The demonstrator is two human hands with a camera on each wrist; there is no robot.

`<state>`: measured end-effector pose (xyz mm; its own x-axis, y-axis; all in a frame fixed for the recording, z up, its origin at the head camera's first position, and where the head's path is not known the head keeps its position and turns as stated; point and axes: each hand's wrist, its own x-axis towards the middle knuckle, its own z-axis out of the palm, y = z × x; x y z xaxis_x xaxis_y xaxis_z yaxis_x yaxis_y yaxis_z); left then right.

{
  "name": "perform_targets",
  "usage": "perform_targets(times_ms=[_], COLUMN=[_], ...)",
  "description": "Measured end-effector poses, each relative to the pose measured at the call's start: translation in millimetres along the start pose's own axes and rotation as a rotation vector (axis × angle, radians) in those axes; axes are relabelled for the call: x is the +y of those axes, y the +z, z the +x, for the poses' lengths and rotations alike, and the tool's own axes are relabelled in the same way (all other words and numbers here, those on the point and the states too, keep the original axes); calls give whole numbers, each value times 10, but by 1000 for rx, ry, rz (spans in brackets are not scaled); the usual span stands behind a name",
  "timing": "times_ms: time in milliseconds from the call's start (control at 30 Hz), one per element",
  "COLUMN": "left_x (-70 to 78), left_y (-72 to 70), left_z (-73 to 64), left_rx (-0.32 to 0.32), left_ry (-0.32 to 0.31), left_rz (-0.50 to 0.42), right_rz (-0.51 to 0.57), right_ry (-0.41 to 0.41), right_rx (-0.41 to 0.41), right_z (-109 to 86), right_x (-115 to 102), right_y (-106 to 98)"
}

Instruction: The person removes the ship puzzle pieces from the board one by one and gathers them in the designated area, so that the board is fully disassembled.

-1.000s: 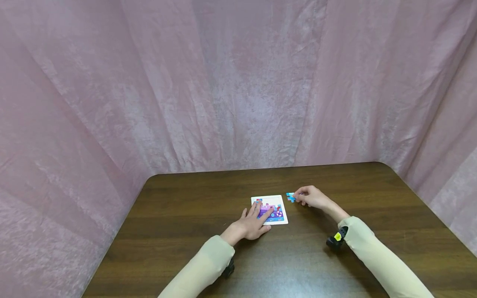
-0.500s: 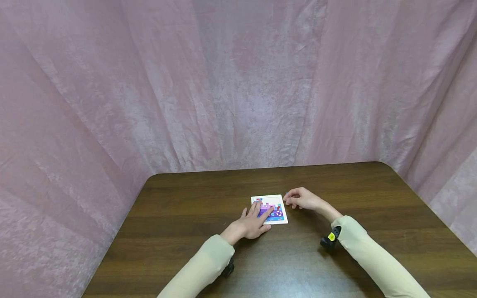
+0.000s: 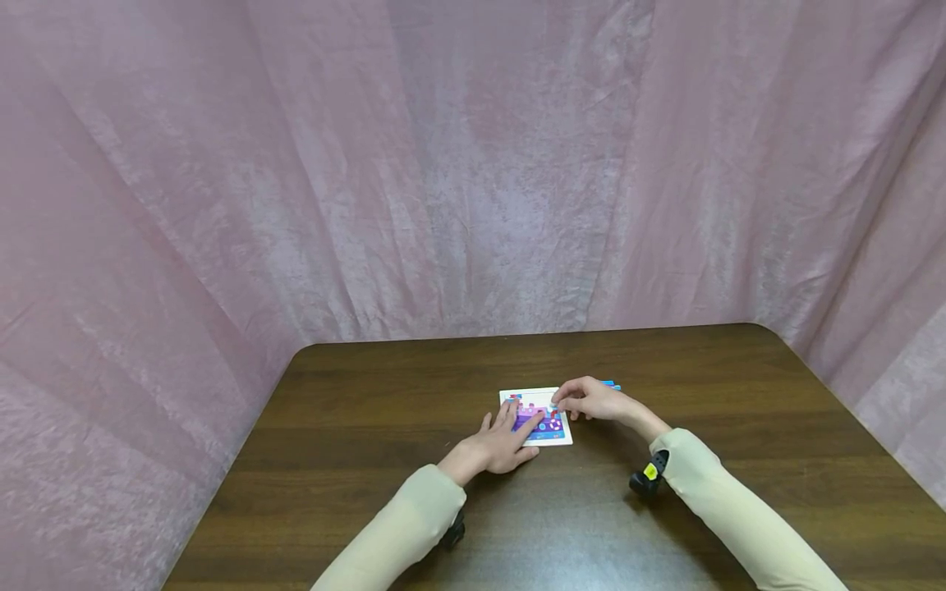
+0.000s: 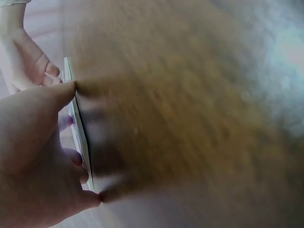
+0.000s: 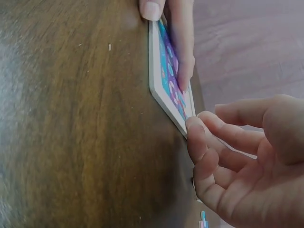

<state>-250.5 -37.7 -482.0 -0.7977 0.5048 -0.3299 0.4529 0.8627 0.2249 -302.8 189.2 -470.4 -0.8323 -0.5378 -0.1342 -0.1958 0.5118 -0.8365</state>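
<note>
A jigsaw puzzle in a white-bordered tray (image 3: 566, 437) lies on the table, showing a purple and blue picture with a pale unfilled area towards its top. My left hand (image 3: 493, 447) rests on the tray's left part with fingers spread, covering some of the picture. At the tray's upper right edge, my right hand (image 3: 594, 400) pinches a small blue and white puzzle piece (image 3: 553, 406) between thumb and fingertips. Most of that piece is hidden by the fingers. In the right wrist view, the bent fingers of the right hand (image 5: 237, 161) meet at the tray's corner.
Behind the right hand, one or more blue puzzle pieces (image 3: 610, 384) lie on the brown wooden table (image 3: 399, 386), partly hidden. A pink curtain (image 3: 473, 205) hangs beyond the table's far edge.
My right hand has moved left from beside the tray to over its upper right edge, bringing the puzzle piece with it. Blue pieces behind it came into view. The left hand stays put.
</note>
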Motion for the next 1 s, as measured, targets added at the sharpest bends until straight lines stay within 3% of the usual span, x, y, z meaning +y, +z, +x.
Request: perform_targets(times_ms=[1000], left_x=[-15], left_y=[-43], left_z=[-193], left_rx=[-4], left_ry=[81], left_rz=[72], right_rz=[-109], right_ry=[-8], right_rx=[13], right_z=[20], right_x=[-25], right_y=[42])
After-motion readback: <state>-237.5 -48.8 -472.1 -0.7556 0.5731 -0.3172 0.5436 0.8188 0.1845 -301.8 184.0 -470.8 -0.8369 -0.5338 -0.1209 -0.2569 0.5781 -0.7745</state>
